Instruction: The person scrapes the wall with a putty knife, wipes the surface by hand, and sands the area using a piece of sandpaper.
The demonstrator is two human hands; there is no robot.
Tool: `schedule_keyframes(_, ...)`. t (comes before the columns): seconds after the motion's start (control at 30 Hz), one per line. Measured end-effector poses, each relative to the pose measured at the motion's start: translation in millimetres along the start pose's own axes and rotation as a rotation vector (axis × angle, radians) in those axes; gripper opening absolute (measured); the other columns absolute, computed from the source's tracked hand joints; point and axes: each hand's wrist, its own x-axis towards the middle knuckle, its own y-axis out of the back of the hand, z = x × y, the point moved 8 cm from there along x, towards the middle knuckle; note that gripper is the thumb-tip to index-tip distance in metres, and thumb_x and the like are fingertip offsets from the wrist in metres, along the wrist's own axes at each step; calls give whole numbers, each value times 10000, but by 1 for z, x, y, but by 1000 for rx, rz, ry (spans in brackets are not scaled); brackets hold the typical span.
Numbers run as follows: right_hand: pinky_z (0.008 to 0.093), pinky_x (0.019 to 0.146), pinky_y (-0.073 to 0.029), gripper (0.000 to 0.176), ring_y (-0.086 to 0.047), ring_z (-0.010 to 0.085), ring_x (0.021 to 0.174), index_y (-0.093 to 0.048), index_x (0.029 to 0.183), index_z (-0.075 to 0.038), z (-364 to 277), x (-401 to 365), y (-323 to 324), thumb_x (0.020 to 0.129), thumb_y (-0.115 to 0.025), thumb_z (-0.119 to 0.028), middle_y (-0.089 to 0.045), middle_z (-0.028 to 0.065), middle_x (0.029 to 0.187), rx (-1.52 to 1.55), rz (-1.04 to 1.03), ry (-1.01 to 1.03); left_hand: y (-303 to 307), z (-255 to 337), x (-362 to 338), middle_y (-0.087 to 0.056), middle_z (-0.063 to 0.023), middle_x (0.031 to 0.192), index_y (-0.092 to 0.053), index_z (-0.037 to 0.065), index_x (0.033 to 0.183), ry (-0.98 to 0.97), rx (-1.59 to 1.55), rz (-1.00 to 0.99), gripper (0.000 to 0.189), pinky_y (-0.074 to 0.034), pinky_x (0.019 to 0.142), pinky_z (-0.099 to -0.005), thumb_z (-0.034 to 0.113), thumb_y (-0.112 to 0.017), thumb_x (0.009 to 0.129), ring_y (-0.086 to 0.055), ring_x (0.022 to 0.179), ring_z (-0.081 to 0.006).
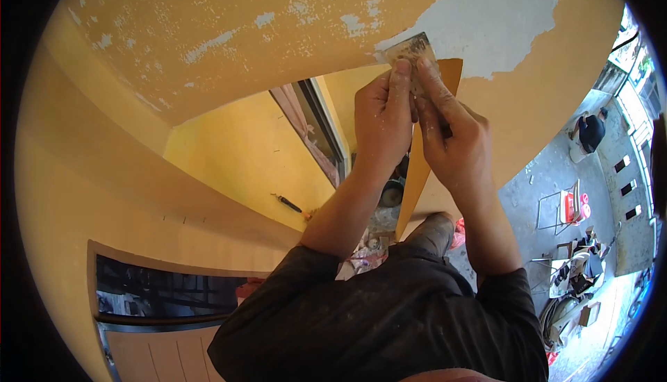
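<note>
Scraper (pixel 411 46) located at upper centre of the frame, flat blade angled up and to the right, surface marked with dark and pale residue. Left hand (pixel 385 114): grip closed on the scraper, thumb laid on the blade. Right hand (pixel 458 132): grip likewise closed on it, fingers extended along the blade; both hands carry whitish specks. The blade lies at the lower left edge of a pale patch (pixel 493 21) in the yellow-orange painted surface (pixel 243 7); contact with that surface cannot be confirmed. Smaller pale marks noted across upper left. A slim tool (pixel 288 203) with a dark handle rests on the yellow ledge (pixel 233 167), left of centre. At right, on the grey floor (pixel 517 194): a folding chair (pixel 560 208) and, above it in the frame, another person (pixel 591 133) in dark clothing.
</note>
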Motion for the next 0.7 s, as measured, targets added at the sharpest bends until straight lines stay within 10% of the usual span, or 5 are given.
schedule_keyframes(0.37, 347, 592, -524, 429, -678, 294, 673, -590, 1270, -86, 2, -4, -2, 846, -615, -20, -669, 205, 830, -22, -53, -74, 3, -2, -2, -456, 19, 516, -520, 24, 635, -7, 41, 11, 469, -343, 449, -250, 321, -486, 997, -412, 497, -49)
schedule_keyframes(0.43, 237, 553, -470, 440, -563, 80, 588, -593, 1271, -59, -7, 1, 3, 843, -596, 41, -706, 156, 843, -13, 97, 131, 0, -1, 1, -451, 14, 513, -514, 23, 632, -11, 39, 13, 473, -337, 448, -261, 328, -493, 993, -411, 501, -53)
schedule_keyframes(0.7, 224, 567, -467, 421, -542, 56, 616, -579, 1277, -32, -10, 6, 5, 863, -578, 38, -684, 141, 795, -31, 11, 55, 2, 12, 5, -458, -3, 506, -526, 8, 638, -44, 17, 24, 474, -336, 454, -269, 329, -500, 987, -412, 492, -64)
